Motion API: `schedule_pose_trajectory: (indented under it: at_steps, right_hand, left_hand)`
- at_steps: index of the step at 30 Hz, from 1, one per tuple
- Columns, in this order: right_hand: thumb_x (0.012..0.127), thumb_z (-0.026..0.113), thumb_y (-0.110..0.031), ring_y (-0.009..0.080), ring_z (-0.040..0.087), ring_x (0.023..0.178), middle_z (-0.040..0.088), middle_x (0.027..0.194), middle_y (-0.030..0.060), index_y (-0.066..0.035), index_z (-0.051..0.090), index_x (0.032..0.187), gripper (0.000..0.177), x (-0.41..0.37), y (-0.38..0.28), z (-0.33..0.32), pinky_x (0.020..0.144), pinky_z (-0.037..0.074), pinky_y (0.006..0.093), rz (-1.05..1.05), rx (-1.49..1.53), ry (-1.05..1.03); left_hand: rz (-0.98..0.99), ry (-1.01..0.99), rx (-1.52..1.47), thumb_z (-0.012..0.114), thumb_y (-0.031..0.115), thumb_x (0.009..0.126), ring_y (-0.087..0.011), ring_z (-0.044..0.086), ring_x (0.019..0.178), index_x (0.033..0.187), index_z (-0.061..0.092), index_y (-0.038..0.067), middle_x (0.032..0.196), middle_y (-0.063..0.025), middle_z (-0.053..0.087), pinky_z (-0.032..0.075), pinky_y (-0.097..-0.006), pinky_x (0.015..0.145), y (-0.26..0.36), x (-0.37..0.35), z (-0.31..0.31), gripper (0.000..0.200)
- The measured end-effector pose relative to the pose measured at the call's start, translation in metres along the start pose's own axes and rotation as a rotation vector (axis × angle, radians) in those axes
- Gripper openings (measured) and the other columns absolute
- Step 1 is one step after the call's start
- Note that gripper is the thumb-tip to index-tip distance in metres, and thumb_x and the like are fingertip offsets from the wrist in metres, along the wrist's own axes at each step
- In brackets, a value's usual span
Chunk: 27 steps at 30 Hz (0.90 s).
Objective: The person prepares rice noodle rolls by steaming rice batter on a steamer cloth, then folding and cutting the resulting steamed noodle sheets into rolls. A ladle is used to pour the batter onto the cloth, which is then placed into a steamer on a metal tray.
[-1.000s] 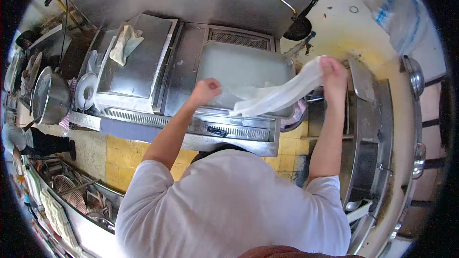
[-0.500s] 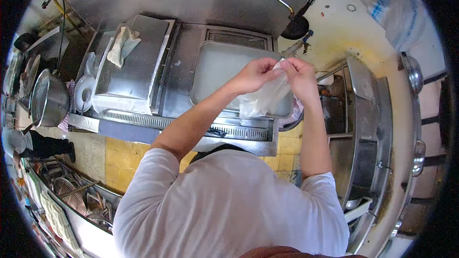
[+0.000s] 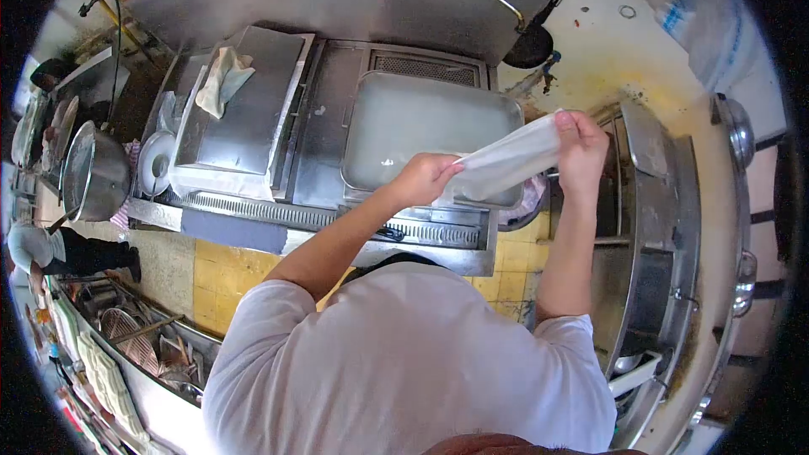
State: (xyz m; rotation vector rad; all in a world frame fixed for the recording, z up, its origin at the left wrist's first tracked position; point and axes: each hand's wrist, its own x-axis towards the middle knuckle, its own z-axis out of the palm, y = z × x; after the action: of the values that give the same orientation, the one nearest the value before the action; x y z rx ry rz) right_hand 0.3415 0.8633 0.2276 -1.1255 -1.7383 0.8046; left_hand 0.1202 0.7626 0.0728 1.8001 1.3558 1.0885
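Observation:
A thin white sheet, cloth or plastic [image 3: 510, 156], is stretched between my two hands over the right part of a large metal tray [image 3: 371, 173] of whitish liquid. My left hand [image 3: 425, 178] pinches its left end above the tray's front part. At the tray's right side, my right hand [image 3: 580, 147] grips the upper right end, with the fingers closed. The sheet's lower edge hangs near the tray's front right corner.
Left of the tray, a crumpled cream cloth [image 3: 224, 81] lies on a metal lid [image 3: 244, 118]. A large pot [image 3: 97, 173] and a white ring-shaped item [image 3: 155, 163] stand further left. Another person [image 3: 72, 251] is at the far left. Metal shelving [image 3: 653, 202] stands at the right.
My hands were close together and have moved apart, the right hand rightward and the left hand left and down. The bunched sheet is now drawn out between them.

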Motion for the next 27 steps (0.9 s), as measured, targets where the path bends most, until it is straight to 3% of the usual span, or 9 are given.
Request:
schedule_pose_trajectory:
  at_steps: [6,10,13,16,20,22,24,26,27]
  right_hand:
    - [0.096,0.069,-0.018,0.0076,0.055,0.072,0.065,0.081,-0.0015,0.000,0.071,0.094,0.018,0.016,-0.004,-0.041,0.065,0.045,0.0238,-0.122,0.128,0.272]
    - [0.096,0.069,-0.018,0.0088,0.056,0.073,0.066,0.082,0.0001,0.001,0.071,0.097,0.019,0.026,-0.031,-0.079,0.067,0.046,0.0234,-0.112,0.153,0.375]
    - [0.097,0.068,-0.018,0.0110,0.058,0.078,0.066,0.088,0.0031,0.002,0.068,0.098,0.020,0.024,-0.048,-0.100,0.070,0.046,0.0242,-0.193,0.369,0.389]
    - [0.097,0.068,-0.018,0.0110,0.058,0.083,0.066,0.090,0.0033,0.002,0.068,0.100,0.020,0.017,-0.045,-0.116,0.074,0.046,0.0237,-0.292,0.372,0.357]
    - [0.094,0.071,-0.016,0.0085,0.056,0.081,0.066,0.086,0.0015,0.000,0.069,0.095,0.017,-0.004,-0.012,-0.107,0.075,0.046,0.0255,-0.120,0.010,0.316]
    - [0.095,0.069,-0.017,0.0077,0.057,0.080,0.066,0.083,0.0021,0.000,0.071,0.094,0.017,-0.003,0.017,-0.084,0.073,0.046,0.0265,0.026,-0.113,0.241]
    - [0.097,0.065,-0.016,0.0086,0.058,0.078,0.066,0.080,0.0032,0.001,0.071,0.099,0.017,0.017,0.073,-0.061,0.068,0.046,0.0269,-0.004,-0.166,0.131]
    - [0.098,0.060,-0.014,0.0110,0.060,0.078,0.068,0.084,0.0055,0.000,0.071,0.105,0.019,0.054,0.108,-0.034,0.066,0.048,0.0282,0.383,0.045,0.059]
    - [0.100,0.058,-0.015,0.0110,0.059,0.075,0.064,0.080,0.0024,-0.002,0.068,0.102,0.017,0.074,0.119,-0.015,0.066,0.048,0.0285,0.341,0.199,0.077]
  left_hand:
    - [-0.043,0.021,0.426,0.062,0.012,0.092,-0.0346,0.069,0.101,0.117,0.071,0.007,0.105,-0.0176,0.072,0.055,-0.0418,0.089,-0.014,-0.029,-0.071,0.026]
    - [0.269,0.348,0.478,0.069,0.010,0.088,-0.0298,0.072,0.084,0.103,0.074,0.004,0.095,-0.0140,0.074,0.057,-0.0379,0.076,0.063,-0.022,-0.165,0.017]
    - [0.151,0.447,0.311,0.076,0.009,0.086,-0.0199,0.069,0.078,0.099,0.074,0.002,0.089,-0.0108,0.074,0.054,-0.0310,0.073,0.106,-0.032,-0.203,0.015]
    - [0.284,0.655,-0.020,0.079,0.008,0.084,-0.0128,0.064,0.078,0.095,0.073,0.000,0.085,-0.0069,0.072,0.051,-0.0266,0.072,0.119,-0.045,-0.209,0.015]
    - [0.142,0.681,-0.238,0.080,0.007,0.084,-0.0118,0.063,0.079,0.092,0.073,0.000,0.085,-0.0048,0.071,0.050,-0.0250,0.071,0.089,-0.051,-0.191,0.012]
    - [-0.239,0.637,0.005,0.077,0.008,0.087,-0.0106,0.062,0.077,0.094,0.074,-0.001,0.085,-0.0052,0.072,0.049,-0.0243,0.068,0.060,-0.041,-0.184,0.011]
    - [-0.300,0.597,0.141,0.075,0.015,0.089,-0.0110,0.064,0.075,0.095,0.073,-0.001,0.084,-0.0047,0.072,0.050,-0.0270,0.067,0.017,-0.008,-0.179,0.017]
    - [-0.229,0.638,0.231,0.073,0.019,0.091,-0.0143,0.067,0.077,0.101,0.073,-0.003,0.090,-0.0104,0.075,0.052,-0.0290,0.071,-0.012,0.040,-0.175,0.024]
    - [-0.244,0.639,0.068,0.073,0.020,0.091,-0.0187,0.069,0.080,0.108,0.071,-0.002,0.094,-0.0143,0.074,0.053,-0.0312,0.075,-0.033,0.068,-0.174,0.028]
